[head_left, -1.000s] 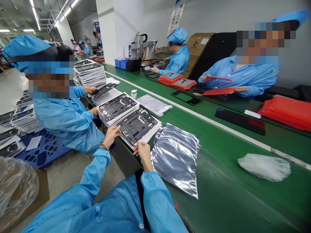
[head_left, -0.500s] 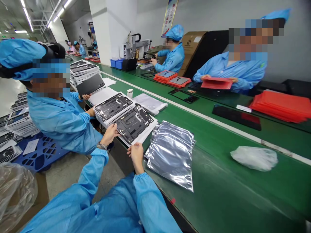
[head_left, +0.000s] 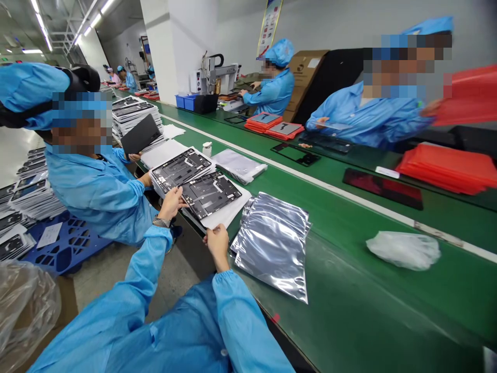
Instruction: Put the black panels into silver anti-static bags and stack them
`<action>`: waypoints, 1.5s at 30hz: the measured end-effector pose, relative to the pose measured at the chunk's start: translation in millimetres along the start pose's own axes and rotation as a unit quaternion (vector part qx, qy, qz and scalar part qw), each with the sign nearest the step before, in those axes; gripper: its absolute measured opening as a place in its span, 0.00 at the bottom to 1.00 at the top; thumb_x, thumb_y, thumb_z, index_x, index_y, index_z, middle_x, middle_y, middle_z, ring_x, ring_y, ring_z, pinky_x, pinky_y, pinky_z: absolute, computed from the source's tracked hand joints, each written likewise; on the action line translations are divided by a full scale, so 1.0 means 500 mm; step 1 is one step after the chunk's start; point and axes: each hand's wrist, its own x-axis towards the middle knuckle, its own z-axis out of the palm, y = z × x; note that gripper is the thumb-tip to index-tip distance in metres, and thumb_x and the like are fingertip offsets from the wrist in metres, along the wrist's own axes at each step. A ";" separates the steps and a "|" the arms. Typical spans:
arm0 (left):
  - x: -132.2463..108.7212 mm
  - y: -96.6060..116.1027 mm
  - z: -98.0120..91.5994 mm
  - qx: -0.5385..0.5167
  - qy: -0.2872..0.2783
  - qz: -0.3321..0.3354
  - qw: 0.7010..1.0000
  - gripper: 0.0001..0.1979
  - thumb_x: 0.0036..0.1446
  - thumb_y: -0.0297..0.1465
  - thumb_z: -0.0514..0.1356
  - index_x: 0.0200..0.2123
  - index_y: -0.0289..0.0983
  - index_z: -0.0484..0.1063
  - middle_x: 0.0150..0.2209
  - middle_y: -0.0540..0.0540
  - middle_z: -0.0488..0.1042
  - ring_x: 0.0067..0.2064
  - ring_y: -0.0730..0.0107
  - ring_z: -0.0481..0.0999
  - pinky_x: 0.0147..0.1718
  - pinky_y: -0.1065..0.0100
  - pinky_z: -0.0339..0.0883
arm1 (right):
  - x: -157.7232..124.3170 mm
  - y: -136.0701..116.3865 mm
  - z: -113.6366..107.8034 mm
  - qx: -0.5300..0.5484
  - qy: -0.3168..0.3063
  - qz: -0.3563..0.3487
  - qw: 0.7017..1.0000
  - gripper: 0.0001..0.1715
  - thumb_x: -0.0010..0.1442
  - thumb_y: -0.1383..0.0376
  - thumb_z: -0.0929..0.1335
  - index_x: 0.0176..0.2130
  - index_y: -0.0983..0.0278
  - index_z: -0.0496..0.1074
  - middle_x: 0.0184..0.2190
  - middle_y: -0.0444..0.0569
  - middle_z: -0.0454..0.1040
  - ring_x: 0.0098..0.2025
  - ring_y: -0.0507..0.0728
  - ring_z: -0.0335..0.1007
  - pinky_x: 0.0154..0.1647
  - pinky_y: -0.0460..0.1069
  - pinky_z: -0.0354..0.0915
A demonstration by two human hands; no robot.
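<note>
A black tablet back housing (head_left: 212,194), its inner side up, lies tilted over a white sheet (head_left: 229,212) at the near edge of the bench. My left hand (head_left: 171,203) grips the housing's left edge, thumb on top. My right hand (head_left: 217,241) is closed in a pinch at the near corner of the white sheet, just below the housing. Beside it, a stack of similar housings with white sheets between them (head_left: 180,168) touches the held housing's far left side. Shiny silver film bags (head_left: 274,243) lie right of my right hand.
The green bench (head_left: 349,300) runs to the right, with a crumpled clear plastic bag (head_left: 404,250) on it. At left a co-worker (head_left: 97,191) holds a dark panel (head_left: 140,135). Across the bench another person (head_left: 373,114) handles red sleeves (head_left: 450,168). A blue pallet (head_left: 73,241) stands on the floor.
My left hand has shifted the housing up and left, baring more of the white sheet. My right hand stays near the sheet's corner. The person opposite has swung a red sleeve to the right.
</note>
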 end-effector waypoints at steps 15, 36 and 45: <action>-0.233 0.016 0.286 -0.148 -0.101 0.106 0.978 0.21 0.61 0.52 0.63 0.40 0.41 0.64 0.35 0.49 0.76 0.36 0.67 0.79 0.34 0.67 0.75 | -0.171 -0.164 -0.109 0.326 0.062 -0.267 0.905 0.19 0.62 0.60 0.72 0.49 0.57 0.63 0.56 0.52 0.71 0.60 0.62 0.71 0.62 0.62 0.67; -0.590 -0.122 0.543 -0.192 -0.338 -0.060 0.919 0.20 0.66 0.47 0.61 0.55 0.42 0.70 0.54 0.40 0.78 0.53 0.53 0.79 0.46 0.59 0.77 | -0.387 -0.123 -0.391 0.367 0.246 -0.334 0.833 0.27 0.58 0.58 0.73 0.57 0.56 0.72 0.59 0.51 0.74 0.66 0.67 0.65 0.72 0.67 0.52; -0.586 -0.237 0.494 -0.153 -0.254 -0.027 0.955 0.21 0.65 0.47 0.64 0.49 0.39 0.64 0.41 0.44 0.80 0.39 0.65 0.83 0.43 0.62 0.78 | -0.315 -0.045 -0.427 0.359 0.417 -0.232 0.802 0.22 0.59 0.50 0.74 0.46 0.60 0.73 0.42 0.48 0.79 0.48 0.59 0.76 0.59 0.58 0.67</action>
